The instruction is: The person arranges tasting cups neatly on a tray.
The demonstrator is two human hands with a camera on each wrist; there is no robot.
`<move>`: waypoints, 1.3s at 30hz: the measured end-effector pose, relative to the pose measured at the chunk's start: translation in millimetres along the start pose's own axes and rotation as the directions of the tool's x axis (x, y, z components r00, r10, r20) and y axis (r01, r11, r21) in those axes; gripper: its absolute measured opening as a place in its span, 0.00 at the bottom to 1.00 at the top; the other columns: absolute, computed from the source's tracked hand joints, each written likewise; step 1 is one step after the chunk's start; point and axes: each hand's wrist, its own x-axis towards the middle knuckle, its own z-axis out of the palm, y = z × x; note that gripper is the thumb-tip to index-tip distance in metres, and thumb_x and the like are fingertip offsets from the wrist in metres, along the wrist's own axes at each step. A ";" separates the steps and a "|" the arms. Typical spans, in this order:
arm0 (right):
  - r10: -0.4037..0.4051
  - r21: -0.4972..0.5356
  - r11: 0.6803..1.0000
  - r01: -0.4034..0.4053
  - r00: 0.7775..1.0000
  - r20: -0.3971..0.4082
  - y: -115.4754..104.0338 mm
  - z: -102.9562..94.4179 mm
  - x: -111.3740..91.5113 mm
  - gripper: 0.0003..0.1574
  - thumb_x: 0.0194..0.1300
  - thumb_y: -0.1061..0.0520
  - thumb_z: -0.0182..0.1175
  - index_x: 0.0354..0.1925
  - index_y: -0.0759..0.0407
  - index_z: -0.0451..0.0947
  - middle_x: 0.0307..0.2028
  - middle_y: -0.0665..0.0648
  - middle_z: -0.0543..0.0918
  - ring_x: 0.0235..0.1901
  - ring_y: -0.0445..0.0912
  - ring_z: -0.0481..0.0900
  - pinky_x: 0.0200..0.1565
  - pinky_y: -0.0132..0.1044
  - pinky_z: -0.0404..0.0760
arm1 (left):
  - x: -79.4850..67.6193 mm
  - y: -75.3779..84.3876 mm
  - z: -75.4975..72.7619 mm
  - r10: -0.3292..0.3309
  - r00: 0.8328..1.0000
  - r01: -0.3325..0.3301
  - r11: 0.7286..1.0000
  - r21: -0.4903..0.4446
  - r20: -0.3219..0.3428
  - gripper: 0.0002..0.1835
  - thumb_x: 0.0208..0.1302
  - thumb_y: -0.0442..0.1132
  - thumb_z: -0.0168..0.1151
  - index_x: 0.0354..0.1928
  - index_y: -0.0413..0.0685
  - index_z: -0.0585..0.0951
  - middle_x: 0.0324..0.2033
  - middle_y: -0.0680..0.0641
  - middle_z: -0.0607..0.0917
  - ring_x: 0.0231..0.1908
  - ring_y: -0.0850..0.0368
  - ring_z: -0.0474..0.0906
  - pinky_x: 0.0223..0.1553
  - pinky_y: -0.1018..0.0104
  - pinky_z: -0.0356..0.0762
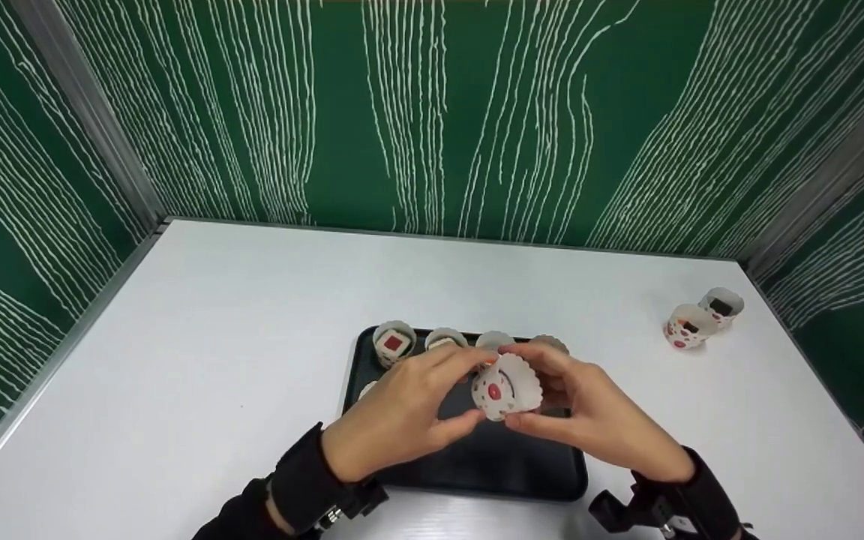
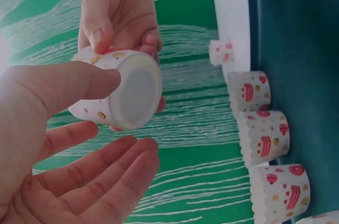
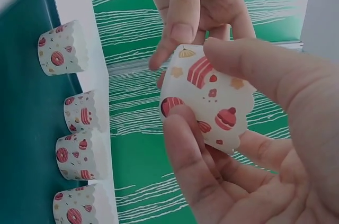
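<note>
A white paper baking cup (image 1: pixel 493 396) printed with cakes and donuts is held up over the dark tray (image 1: pixel 507 469), tipped with its scalloped rim toward the right. My right hand (image 1: pixel 582 394) grips it between thumb and fingers on the rim side. At the base side is my left hand (image 1: pixel 409 401); its thumb lies along the cup, and its other fingers are stretched out below in the left wrist view. A dark edge shows inside the cup. The plain base of the baking cup (image 2: pixel 139 94) faces the left wrist camera.
Several similar cups stand along the tray's back edge; the leftmost cup (image 1: pixel 394 343) holds a white piece with a red square. Two more, a front cup (image 1: pixel 687 328) and a back cup (image 1: pixel 722 306), stand at the right on the white table (image 1: pixel 252 315). Green walls enclose the table.
</note>
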 end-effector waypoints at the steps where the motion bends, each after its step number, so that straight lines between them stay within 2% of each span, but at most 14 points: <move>1: -0.001 0.003 1.000 0.001 1.000 0.000 0.0 0.6 -0.1 0.46 0.70 0.51 0.74 0.79 0.55 0.66 0.63 0.58 0.83 0.54 0.41 0.89 0.54 0.34 0.88 | -0.4 -0.1 0.5 0.002 1.000 -0.002 1.000 -0.003 -0.001 0.31 0.67 0.39 0.75 0.70 0.43 0.77 0.56 0.44 0.87 0.53 0.55 0.87 0.55 0.64 0.86; 8: -0.017 0.062 0.998 0.017 1.000 0.001 -0.8 1.6 -1.5 0.50 0.69 0.55 0.74 0.81 0.55 0.63 0.68 0.62 0.80 0.55 0.42 0.89 0.55 0.35 0.88 | 0.0 -0.2 -0.2 -0.008 1.000 0.008 1.000 -0.001 -0.001 0.33 0.64 0.36 0.74 0.71 0.43 0.76 0.61 0.44 0.86 0.57 0.57 0.86 0.58 0.64 0.85; 11: -0.022 0.080 0.997 0.022 1.000 -0.006 -0.5 2.9 -0.5 0.48 0.69 0.56 0.74 0.80 0.55 0.64 0.68 0.63 0.79 0.54 0.43 0.89 0.54 0.35 0.88 | -0.5 -0.2 -1.9 -0.030 0.999 0.031 0.999 -0.010 0.009 0.37 0.64 0.35 0.73 0.75 0.45 0.72 0.61 0.46 0.86 0.54 0.59 0.85 0.55 0.67 0.84; 16: -0.022 0.112 0.993 0.025 0.999 -0.029 0.7 6.3 2.0 0.38 0.68 0.59 0.75 0.68 0.61 0.68 0.60 0.63 0.85 0.49 0.45 0.90 0.51 0.36 0.89 | -1.3 -0.5 -2.2 -0.054 0.998 0.055 0.998 -0.035 0.018 0.41 0.61 0.33 0.73 0.77 0.47 0.69 0.56 0.48 0.86 0.46 0.60 0.82 0.50 0.69 0.82; 19: -0.028 0.121 0.992 0.034 0.998 -0.055 1.2 7.4 3.0 0.31 0.66 0.60 0.76 0.59 0.62 0.69 0.53 0.63 0.85 0.46 0.44 0.90 0.49 0.36 0.90 | -0.8 -0.8 -0.4 -0.038 0.999 0.039 0.999 -0.031 0.017 0.43 0.59 0.33 0.75 0.77 0.48 0.69 0.58 0.48 0.86 0.50 0.61 0.84 0.54 0.67 0.83; 24: -0.060 0.107 0.992 0.068 0.995 -0.073 2.1 9.1 4.3 0.23 0.66 0.60 0.76 0.53 0.60 0.75 0.47 0.62 0.82 0.42 0.43 0.89 0.46 0.35 0.89 | -1.0 -1.8 2.1 -0.016 1.000 0.016 0.999 -0.039 0.017 0.45 0.58 0.33 0.78 0.77 0.47 0.69 0.65 0.47 0.84 0.60 0.58 0.84 0.62 0.63 0.83; 30: -0.084 0.097 0.991 0.092 0.993 -0.084 3.4 11.5 4.9 0.19 0.68 0.60 0.75 0.53 0.59 0.79 0.47 0.60 0.83 0.42 0.43 0.88 0.46 0.34 0.89 | -1.3 -2.1 3.0 -0.021 0.999 0.023 0.998 -0.054 0.027 0.45 0.59 0.33 0.79 0.77 0.48 0.69 0.67 0.45 0.82 0.61 0.56 0.84 0.62 0.62 0.83; 39: -0.127 0.101 0.986 0.135 0.988 -0.084 4.9 13.9 5.4 0.18 0.69 0.62 0.73 0.54 0.59 0.80 0.47 0.60 0.83 0.43 0.43 0.89 0.47 0.34 0.88 | -1.4 -2.3 3.2 0.004 1.000 -0.005 0.999 -0.043 -0.006 0.40 0.62 0.39 0.79 0.74 0.46 0.72 0.65 0.45 0.83 0.61 0.56 0.84 0.61 0.62 0.83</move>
